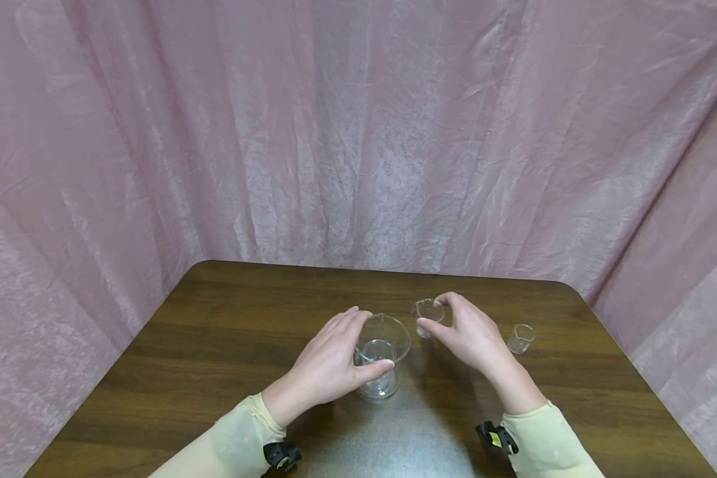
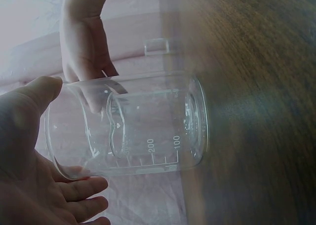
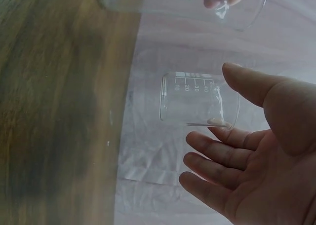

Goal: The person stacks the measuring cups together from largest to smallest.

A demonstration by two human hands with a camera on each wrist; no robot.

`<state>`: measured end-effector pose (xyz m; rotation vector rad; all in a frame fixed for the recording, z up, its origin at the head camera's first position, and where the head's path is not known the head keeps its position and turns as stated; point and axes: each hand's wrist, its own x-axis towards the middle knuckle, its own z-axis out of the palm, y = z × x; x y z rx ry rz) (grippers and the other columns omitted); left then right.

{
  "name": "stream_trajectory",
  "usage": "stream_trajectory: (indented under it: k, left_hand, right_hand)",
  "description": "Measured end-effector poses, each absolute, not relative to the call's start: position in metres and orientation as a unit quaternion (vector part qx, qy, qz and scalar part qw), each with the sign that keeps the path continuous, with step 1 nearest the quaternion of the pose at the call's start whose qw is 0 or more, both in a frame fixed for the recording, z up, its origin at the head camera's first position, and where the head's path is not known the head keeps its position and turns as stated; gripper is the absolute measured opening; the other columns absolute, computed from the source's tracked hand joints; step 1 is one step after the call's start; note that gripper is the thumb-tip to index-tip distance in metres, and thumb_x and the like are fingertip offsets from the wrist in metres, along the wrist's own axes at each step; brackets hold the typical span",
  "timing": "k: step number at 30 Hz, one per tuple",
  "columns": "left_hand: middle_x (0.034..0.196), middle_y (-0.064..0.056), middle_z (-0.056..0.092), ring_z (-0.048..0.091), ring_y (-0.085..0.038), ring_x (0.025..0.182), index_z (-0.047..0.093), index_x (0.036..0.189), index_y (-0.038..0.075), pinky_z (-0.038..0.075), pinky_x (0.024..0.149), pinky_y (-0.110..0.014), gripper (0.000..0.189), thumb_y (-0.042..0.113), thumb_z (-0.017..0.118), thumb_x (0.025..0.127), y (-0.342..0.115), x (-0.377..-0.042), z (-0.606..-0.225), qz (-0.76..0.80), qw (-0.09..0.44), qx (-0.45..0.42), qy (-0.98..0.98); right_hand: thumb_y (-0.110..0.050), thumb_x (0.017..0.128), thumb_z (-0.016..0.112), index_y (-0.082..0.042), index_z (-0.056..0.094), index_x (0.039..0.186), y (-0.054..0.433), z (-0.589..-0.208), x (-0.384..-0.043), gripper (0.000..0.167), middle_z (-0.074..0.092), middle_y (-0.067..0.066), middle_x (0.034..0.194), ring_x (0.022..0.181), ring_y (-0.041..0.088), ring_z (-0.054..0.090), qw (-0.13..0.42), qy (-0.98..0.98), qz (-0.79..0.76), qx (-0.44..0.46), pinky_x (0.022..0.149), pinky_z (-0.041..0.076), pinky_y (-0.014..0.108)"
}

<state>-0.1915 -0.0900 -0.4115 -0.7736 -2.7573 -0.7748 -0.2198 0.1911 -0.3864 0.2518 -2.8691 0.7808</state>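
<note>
A large clear glass beaker [image 1: 401,362] stands upright on the wooden table, with white graduation marks on its wall. Nested inside it is a smaller glass beaker [image 1: 378,350]. My left hand [image 1: 330,364] holds the large beaker near its rim, thumb on the near side and fingers on the far side. In my right hand [image 1: 471,335], thumb and index finger pinch a small glass beaker [image 3: 192,102] by its rim. Marks from 10 to 40 show on this one, and the right wrist view has it raised above the tabletop. The other right fingers extend below it.
A tiny glass beaker [image 1: 521,338] stands on the table to the right, beyond my right wrist. The brown wooden table [image 1: 233,332] has rounded far corners, and pink curtains [image 1: 358,133] hang behind it and at both sides.
</note>
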Motion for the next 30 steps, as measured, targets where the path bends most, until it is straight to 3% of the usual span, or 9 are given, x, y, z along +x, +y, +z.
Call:
stream_trajectory:
  k: [9, 17, 23, 30]
  left_hand:
    - [0.162, -0.016, 0.055, 0.043, -0.036, 0.158, 0.054, 0.157, 0.006, 0.034, 0.13, -0.054, 0.09, 0.065, 0.079, 0.094, -0.09, -0.192, -0.411, -0.261, 0.087, -0.259, -0.926]
    - [0.163, -0.017, 0.055, 0.042, -0.036, 0.158, 0.053, 0.158, 0.005, 0.033, 0.13, -0.054, 0.091, 0.066, 0.078, 0.095, -0.09, -0.193, -0.41, -0.259, 0.085, -0.262, -0.926]
    - [0.163, -0.017, 0.054, 0.043, -0.036, 0.158, 0.053, 0.158, 0.005, 0.033, 0.13, -0.054, 0.091, 0.065, 0.078, 0.095, -0.09, -0.192, -0.41, -0.261, 0.084, -0.26, -0.926]
    - [0.163, -0.017, 0.055, 0.043, -0.036, 0.158, 0.053, 0.158, 0.006, 0.034, 0.13, -0.054, 0.091, 0.065, 0.079, 0.094, -0.09, -0.193, -0.411, -0.261, 0.086, -0.262, -0.925]
  right_hand:
    - [-0.051, 0.101, 0.078, -0.007, 0.065, 0.137, 0.189, -0.378, -0.215, 0.059, 0.065, 0.006, 0.097, 0.083, 0.022, 0.06, 0.075, -0.957, 0.264, 0.089, 0.084, 0.055, 0.052]
    - [-0.052, 0.1, 0.078, -0.009, 0.067, 0.136, 0.189, -0.371, -0.209, 0.057, 0.073, 0.009, 0.116, 0.097, 0.028, 0.066, 0.078, -0.955, 0.269, 0.095, 0.094, 0.056, 0.059]
    - [-0.054, 0.1, 0.078, -0.01, 0.066, 0.136, 0.188, -0.364, -0.204, 0.058, 0.073, 0.009, 0.118, 0.099, 0.029, 0.066, 0.078, -0.953, 0.275, 0.1, 0.095, 0.055, 0.059]
    - [-0.055, 0.101, 0.078, -0.011, 0.066, 0.138, 0.187, -0.358, -0.198, 0.059, 0.072, 0.01, 0.137, 0.121, 0.035, 0.069, 0.086, -0.95, 0.282, 0.108, 0.103, 0.054, 0.061]
